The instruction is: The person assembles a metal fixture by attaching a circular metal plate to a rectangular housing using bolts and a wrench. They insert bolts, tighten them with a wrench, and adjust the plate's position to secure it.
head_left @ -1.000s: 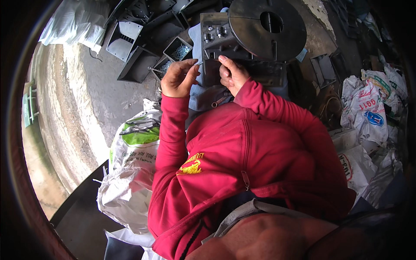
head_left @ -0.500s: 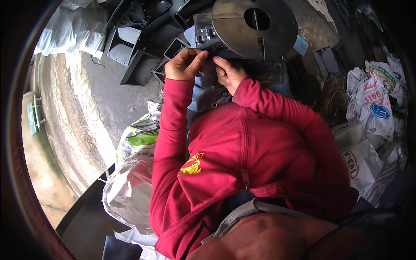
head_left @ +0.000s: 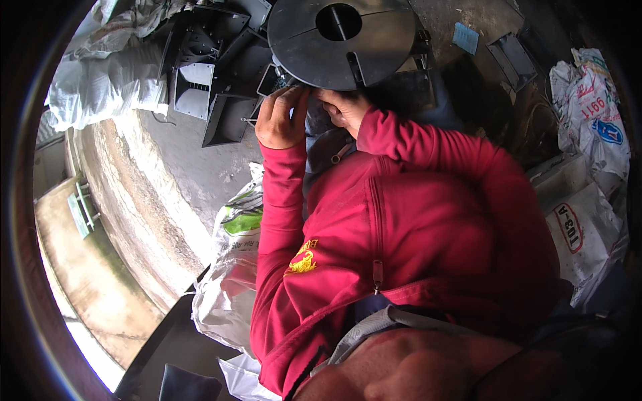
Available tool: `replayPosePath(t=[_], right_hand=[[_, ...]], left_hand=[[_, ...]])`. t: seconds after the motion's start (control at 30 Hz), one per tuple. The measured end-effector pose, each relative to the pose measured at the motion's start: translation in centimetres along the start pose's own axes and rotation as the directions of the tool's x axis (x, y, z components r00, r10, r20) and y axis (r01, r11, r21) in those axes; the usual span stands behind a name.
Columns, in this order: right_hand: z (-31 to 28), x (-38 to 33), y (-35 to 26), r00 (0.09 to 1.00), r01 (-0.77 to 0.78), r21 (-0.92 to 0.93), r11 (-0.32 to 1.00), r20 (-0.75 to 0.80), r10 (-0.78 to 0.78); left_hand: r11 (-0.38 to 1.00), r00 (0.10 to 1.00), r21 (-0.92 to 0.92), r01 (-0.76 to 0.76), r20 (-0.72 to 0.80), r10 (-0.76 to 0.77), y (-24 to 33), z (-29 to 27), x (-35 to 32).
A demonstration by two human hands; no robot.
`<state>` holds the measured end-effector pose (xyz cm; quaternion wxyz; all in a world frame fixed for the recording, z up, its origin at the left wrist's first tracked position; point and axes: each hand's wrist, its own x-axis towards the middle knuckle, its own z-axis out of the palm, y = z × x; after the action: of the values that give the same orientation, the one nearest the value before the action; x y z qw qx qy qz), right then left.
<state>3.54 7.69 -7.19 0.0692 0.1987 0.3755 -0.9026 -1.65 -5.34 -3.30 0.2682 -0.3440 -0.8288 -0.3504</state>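
A round dark metal disc (head_left: 304, 50) with a central hole and a slot near its front edge lies at the top of the view. At its near left rim, my left hand (head_left: 281, 119) has bent fingers drawn together, with the tips hidden at the rim. Close beside it, my right hand (head_left: 348, 109) curls its fingers under the same rim. Whatever the fingers pinch is too small or hidden to make out. A metal ring end (head_left: 336, 159) shows below my right hand.
Several dark metal housings (head_left: 194, 89) pile up at the back left. Another metal frame (head_left: 513, 61) lies at the back right, near a blue sheet (head_left: 465, 39). White sacks (head_left: 595, 113) stand at the right, and a white plastic bag (head_left: 224, 304) sits by my left arm.
The disc has shifted left over my hands, and the bracket with bolts at its left side no longer shows there. Both hands remain together at its rim. The whole view has shifted slightly.
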Motion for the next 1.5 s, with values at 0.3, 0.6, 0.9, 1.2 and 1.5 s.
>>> replayPosePath(t=[0.3, 0.6, 0.9, 1.2, 1.5], right_hand=[[-0.6, 1.0, 0.7, 0.996, -0.006, -0.012, 1.000, 0.094, 0.007], [-0.8, 1.1, 1.0, 0.996, 0.019, -0.106, 0.994, 0.089, -0.010], [-0.1, 0.8, 0.6, 0.998, 0.035, -0.083, 0.996, 0.059, -0.030], [-0.6, 1.5, 1.0, 0.995, -0.066, -0.107, 0.992, 0.070, 0.074], [0.4, 0.6, 0.2, 0.997, -0.062, -0.017, 0.998, 0.053, 0.063]], left_hand=[[0.955, 0.968, -0.157, 0.251, 0.028, -0.250, 0.0, 0.5, -0.3], [0.985, 0.984, -0.021, 0.168, 0.062, -0.167, -0.5, 0.1, -0.7], [0.994, 0.996, -0.058, 0.091, -0.016, -0.092, 0.3, 0.2, -0.4], [0.990, 0.990, 0.069, 0.125, 0.053, -0.128, 0.0, 0.2, -0.9], [0.989, 0.987, 0.035, 0.145, 0.066, -0.147, 0.4, 0.2, -1.9]])
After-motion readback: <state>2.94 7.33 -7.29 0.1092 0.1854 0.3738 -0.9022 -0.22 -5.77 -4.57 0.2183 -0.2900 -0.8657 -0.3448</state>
